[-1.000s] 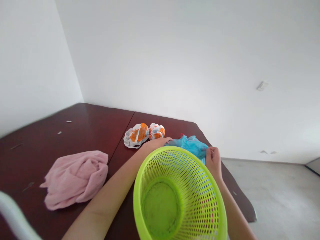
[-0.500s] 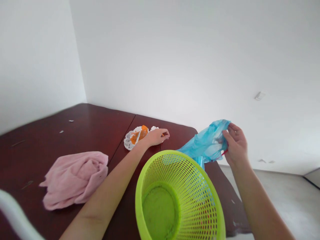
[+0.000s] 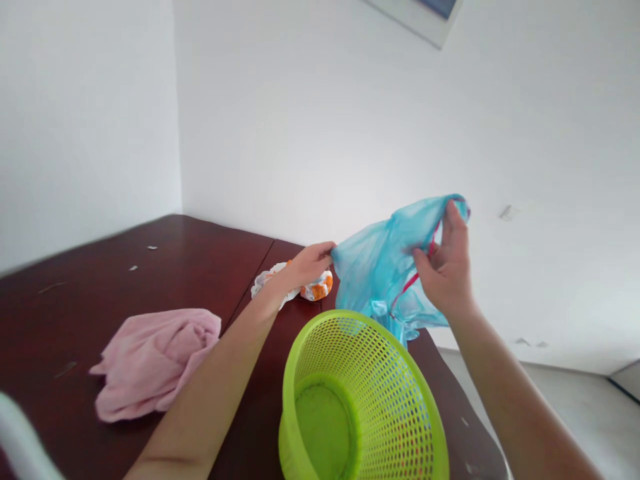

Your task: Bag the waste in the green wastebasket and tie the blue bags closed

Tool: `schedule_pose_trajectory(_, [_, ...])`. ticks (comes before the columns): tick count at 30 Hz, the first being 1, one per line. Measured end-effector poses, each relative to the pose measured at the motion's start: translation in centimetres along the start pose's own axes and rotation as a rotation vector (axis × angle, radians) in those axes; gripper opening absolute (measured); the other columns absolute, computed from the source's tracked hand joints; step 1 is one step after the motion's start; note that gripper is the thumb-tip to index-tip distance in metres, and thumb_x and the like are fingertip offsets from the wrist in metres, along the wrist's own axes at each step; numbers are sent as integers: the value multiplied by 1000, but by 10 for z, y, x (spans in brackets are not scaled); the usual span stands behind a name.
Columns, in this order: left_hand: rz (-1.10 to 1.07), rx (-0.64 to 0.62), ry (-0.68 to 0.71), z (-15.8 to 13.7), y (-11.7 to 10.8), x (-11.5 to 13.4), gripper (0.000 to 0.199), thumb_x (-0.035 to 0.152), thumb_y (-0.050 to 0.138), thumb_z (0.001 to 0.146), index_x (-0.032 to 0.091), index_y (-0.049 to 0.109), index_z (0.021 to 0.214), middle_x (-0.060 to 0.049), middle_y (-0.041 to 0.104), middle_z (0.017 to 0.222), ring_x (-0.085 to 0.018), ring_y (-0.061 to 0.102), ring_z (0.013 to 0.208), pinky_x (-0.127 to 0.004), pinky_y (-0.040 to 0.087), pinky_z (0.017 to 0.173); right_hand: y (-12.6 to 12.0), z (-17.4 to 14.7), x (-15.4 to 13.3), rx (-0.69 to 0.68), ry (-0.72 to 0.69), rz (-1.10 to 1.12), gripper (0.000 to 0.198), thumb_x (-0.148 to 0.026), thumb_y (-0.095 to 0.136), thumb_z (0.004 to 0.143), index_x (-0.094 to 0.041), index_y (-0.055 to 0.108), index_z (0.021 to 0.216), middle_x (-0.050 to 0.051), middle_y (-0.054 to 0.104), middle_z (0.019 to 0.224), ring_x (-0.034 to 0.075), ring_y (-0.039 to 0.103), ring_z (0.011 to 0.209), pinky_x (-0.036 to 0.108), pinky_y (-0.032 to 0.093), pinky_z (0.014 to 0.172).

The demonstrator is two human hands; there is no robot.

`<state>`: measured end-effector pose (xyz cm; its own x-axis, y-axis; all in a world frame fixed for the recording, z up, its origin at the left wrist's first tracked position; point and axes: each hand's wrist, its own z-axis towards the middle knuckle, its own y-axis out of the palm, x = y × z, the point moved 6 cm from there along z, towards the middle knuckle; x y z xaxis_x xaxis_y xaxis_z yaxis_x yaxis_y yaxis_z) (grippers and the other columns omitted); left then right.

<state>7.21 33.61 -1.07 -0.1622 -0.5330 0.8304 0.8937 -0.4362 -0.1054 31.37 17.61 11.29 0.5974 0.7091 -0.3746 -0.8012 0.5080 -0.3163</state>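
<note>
A thin blue plastic bag (image 3: 380, 257) with a red drawstring is stretched between my hands, above and behind a green plastic basket (image 3: 325, 420). My left hand (image 3: 314, 263) pinches the bag's left end. At the bag's mouth, my right hand (image 3: 447, 257) holds the edge beside the red string, its thumb and fingers parted around the film. The basket leans toward me and shows its bare bottom. Under my left hand lie crumpled orange-and-white wrappers (image 3: 317, 287), partly hidden by my wrist.
A folded pink towel (image 3: 157, 360) lies on the dark red table (image 3: 200, 260) at left. Small paper scraps (image 3: 152, 248) are on the table farther back. A blurred white curved object (image 3: 23, 440) sits at the lower left. White walls (image 3: 300, 120) stand behind the table.
My left hand has gone from the wrappers to the bag's left end and now grips it. My right hand has risen slightly, and the bag is spread wider and higher.
</note>
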Motion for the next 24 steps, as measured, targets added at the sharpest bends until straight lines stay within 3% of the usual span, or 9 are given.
schedule_pose_trajectory(2, [-157, 79, -41, 1, -21, 3, 9, 32, 66, 96, 26, 68, 90, -2, 77, 91, -23, 76, 88, -35, 66, 83, -29, -7, 24, 126, 19, -72, 107, -17, 80, 85, -40, 47, 184, 6, 37, 198, 39, 40, 183, 53, 73, 115])
schedule_pose_trajectory(5, [-390, 54, -123, -1, -30, 11, 20, 44, 63, 104, 27, 59, 96, -6, 82, 104, -24, 82, 88, -38, 69, 80, -64, -24, 58, 244, 118, -102, 100, -17, 77, 77, -35, 58, 173, 11, 51, 190, 37, 43, 182, 53, 70, 119])
schedule_pose_trajectory(8, [-556, -14, -196, -4, -19, 15, 35, 58, 65, 110, 25, 61, 101, -12, 85, 112, -28, 86, 91, -43, 72, 82, -83, -40, 70, 301, 187, -103, 91, -15, 78, 72, -33, 67, 161, 15, 59, 183, 36, 45, 181, 47, 70, 118])
schedule_pose_trajectory(11, [-558, -11, -166, -4, -2, 14, 39, 62, 77, 111, 25, 65, 112, -11, 86, 112, -25, 85, 93, -38, 70, 82, -89, -48, 64, 333, 239, -78, 88, -15, 82, 70, -34, 71, 155, 15, 61, 180, 39, 55, 174, 42, 76, 99])
schedule_pose_trajectory(14, [-415, 9, -112, -2, 15, 9, 42, 36, 98, 98, 25, 68, 125, -2, 83, 98, -17, 78, 80, -27, 61, 72, -88, -50, 55, 315, 282, -26, 91, -16, 86, 69, -35, 71, 156, 15, 56, 184, 40, 81, 139, 38, 77, 74])
schedule_pose_trajectory(17, [-346, 58, -90, 1, 20, 3, 27, 28, 95, 99, 22, 73, 113, 3, 74, 81, -12, 68, 69, -23, 51, 64, -88, -50, 53, 272, 316, -9, 94, -18, 88, 68, -37, 69, 158, 13, 52, 186, 29, 88, 101, 40, 77, 68])
schedule_pose_trajectory(20, [-351, 119, -56, 1, 7, 6, 26, 36, 93, 102, 22, 72, 102, 4, 70, 80, -11, 62, 65, -22, 48, 60, -109, -51, 61, 323, 315, -19, 89, -18, 90, 67, -40, 72, 151, 13, 53, 185, 35, 85, 118, 40, 74, 69])
schedule_pose_trajectory(22, [-370, 153, -17, -2, -7, 15, 30, 43, 93, 102, 23, 71, 105, 3, 68, 81, -11, 61, 64, -21, 48, 58, -137, -53, 68, 402, 340, -66, 86, -22, 93, 67, -41, 72, 148, 16, 55, 183, 41, 79, 136, 45, 74, 76])
schedule_pose_trajectory(24, [-369, 175, 29, -7, -21, 28, 32, 48, 92, 103, 24, 71, 106, 4, 67, 82, -11, 60, 64, -20, 47, 56, -170, -58, 72, 472, 411, -209, 89, -31, 96, 71, -37, 66, 154, 22, 54, 180, 44, 76, 140, 56, 73, 88])
